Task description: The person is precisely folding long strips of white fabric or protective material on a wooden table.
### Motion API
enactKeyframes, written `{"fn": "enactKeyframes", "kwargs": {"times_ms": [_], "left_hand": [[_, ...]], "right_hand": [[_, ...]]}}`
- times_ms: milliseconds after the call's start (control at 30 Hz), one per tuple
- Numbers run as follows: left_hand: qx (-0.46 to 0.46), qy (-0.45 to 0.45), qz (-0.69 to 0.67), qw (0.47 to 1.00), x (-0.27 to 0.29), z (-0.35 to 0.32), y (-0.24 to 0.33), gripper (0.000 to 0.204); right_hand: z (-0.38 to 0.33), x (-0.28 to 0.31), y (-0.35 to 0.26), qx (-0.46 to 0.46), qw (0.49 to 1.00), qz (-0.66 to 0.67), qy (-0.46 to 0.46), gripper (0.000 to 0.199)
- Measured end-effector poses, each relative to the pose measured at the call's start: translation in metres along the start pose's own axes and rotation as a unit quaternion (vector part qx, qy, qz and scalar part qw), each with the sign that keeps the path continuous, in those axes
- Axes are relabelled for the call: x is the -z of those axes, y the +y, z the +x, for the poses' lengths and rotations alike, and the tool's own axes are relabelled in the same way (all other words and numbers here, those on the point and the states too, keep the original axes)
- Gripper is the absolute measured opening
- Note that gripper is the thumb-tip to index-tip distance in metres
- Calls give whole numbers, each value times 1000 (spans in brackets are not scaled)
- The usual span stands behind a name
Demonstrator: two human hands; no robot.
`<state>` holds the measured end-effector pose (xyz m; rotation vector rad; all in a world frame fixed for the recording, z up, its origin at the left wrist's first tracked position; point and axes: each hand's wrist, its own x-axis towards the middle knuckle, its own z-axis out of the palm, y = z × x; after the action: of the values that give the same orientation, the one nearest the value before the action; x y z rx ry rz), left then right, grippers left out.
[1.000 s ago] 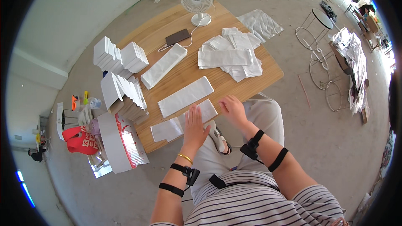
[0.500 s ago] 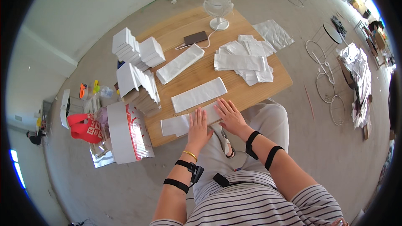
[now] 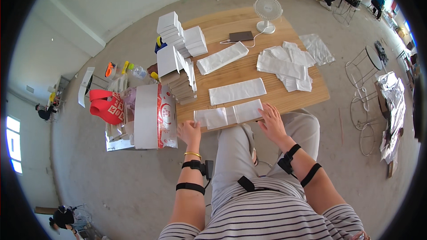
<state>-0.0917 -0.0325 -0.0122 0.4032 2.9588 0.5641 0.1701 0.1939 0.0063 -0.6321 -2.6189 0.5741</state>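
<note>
A long white folded strip of thin sheet (image 3: 211, 118) lies along the near edge of the wooden table, with a crease across its middle. My left hand (image 3: 190, 132) is at its left end, fingers curled in and closed on the corner. At the other end, my right hand (image 3: 272, 122) rests with fingers extended and thumb apart, fingertips touching the strip's edge. Just beyond lies a second flat white strip (image 3: 237, 91). Farther back is a thicker white folded bundle (image 3: 222, 58), and a loose pile of white strips (image 3: 284, 66) spreads to the right.
Stacked white boxes (image 3: 171, 62) line the left of the wooden table (image 3: 307, 100). A small white fan (image 3: 267, 9) and a dark power bank (image 3: 240, 36) joined by a cable stand at the back. Left of the table are a carton (image 3: 147, 115) and red bag (image 3: 106, 106).
My hands have moved apart from lying flat on the strip to its two ends. The left fingers have curled closed. The whole view has shifted, putting the table farther right.
</note>
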Motion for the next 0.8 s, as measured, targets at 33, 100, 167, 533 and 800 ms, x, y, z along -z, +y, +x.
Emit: {"fn": "enactKeyframes", "kwargs": {"times_ms": [33,100,167,533,800], "left_hand": [[-3,0,-3,1000,-2,0,0,42],[12,12,-8,1000,-5,1,-4,35],[36,1,-86,996,-3,11,-15,31],[-240,-129,-351,896,22,-56,136,23],[-244,13,-300,922,19,-51,73,33]], "right_hand": [[0,3,0,2,1000,-1,5,48],[1,6,-4,8,1000,8,11,46],[3,7,-11,19,999,20,16,44],[44,-50,-60,-169,902,396,-14,51],[59,16,-39,-430,700,569,-44,33]]}}
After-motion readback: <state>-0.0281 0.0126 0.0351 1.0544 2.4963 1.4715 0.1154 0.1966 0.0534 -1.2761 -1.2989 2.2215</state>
